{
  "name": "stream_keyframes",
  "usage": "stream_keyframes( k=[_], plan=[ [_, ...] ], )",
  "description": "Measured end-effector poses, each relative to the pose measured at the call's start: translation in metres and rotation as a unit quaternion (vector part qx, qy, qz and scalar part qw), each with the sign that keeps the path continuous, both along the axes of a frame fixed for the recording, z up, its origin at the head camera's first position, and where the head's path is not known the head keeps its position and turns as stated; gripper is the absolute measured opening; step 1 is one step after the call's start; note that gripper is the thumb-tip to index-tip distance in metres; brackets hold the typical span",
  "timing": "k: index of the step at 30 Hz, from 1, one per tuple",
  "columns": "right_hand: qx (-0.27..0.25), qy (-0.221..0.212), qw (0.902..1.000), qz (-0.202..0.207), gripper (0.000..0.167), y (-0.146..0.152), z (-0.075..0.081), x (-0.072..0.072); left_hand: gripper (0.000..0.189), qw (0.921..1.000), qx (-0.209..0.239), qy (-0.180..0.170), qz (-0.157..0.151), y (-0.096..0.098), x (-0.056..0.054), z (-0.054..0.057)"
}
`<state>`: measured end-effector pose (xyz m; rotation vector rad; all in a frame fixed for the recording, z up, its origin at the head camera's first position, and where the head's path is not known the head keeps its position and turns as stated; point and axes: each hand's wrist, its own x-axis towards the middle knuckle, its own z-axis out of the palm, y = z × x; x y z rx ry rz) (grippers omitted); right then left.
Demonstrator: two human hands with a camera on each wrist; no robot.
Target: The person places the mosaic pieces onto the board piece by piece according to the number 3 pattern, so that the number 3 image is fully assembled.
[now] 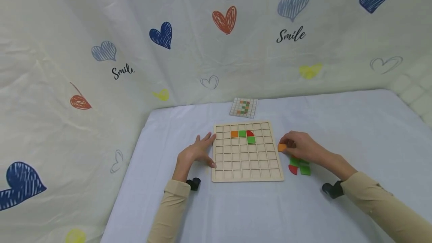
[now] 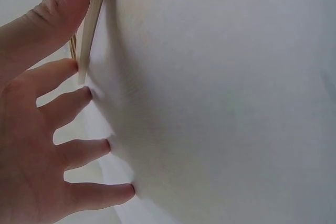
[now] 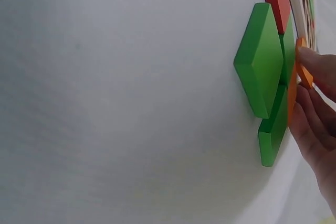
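A wooden grid board lies flat on the table. My left hand rests with spread fingers at its left edge, thumb and index fingertip touching the rim. In the grid's upper part sit an orange square tile, a green square tile, a red quarter-round tile and, below that, another green tile. My right hand pinches an orange tile between thumb and fingers, close beside the board's right edge. Under this hand lies a cluster of loose tiles, including green squares and a red quarter-round piece.
Behind the board lies a pattern card showing coloured tiles on a grid. A white cloth covers the table. A curtain printed with hearts and words hangs along the back and left. Dark wrist cameras sit by both cuffs.
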<state>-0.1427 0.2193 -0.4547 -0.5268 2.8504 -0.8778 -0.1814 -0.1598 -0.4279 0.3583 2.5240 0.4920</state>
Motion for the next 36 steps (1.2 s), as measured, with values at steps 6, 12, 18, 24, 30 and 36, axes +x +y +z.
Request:
stream_keyframes(
  k=[6,12,18,24,30,36],
  plan=[
    [-0.004,0.014,0.9999,0.002,0.019,0.0008,0.0006,0.0006,0.118,1.0000,0.000,-0.001,0.006,0.0002,0.0007,-0.0009],
    [-0.003,0.038,0.9992,0.006,0.022,0.0018,0.0006,0.0023,0.118,1.0000,-0.004,0.001,0.001,-0.0006,-0.0009,-0.0031],
    [-0.014,0.035,0.9993,0.002,0.022,0.0010,0.0042,0.0047,0.118,1.0000,-0.004,0.001,0.001,-0.0006,-0.0005,-0.0026],
    [-0.037,0.017,0.9992,-0.004,0.021,0.0053,0.0058,0.0042,0.117,1.0000,-0.005,0.003,0.001,0.0000,-0.0016,-0.0043],
    [-0.058,-0.010,0.9980,-0.023,0.023,0.0070,0.0070,0.0024,0.118,1.0000,-0.004,0.006,-0.001,-0.0003,-0.0014,-0.0049],
    [-0.066,-0.051,0.9956,-0.044,0.027,-0.0005,0.0061,-0.0005,0.118,1.0000,-0.003,0.005,0.002,-0.0011,-0.0004,-0.0023]
  ],
)
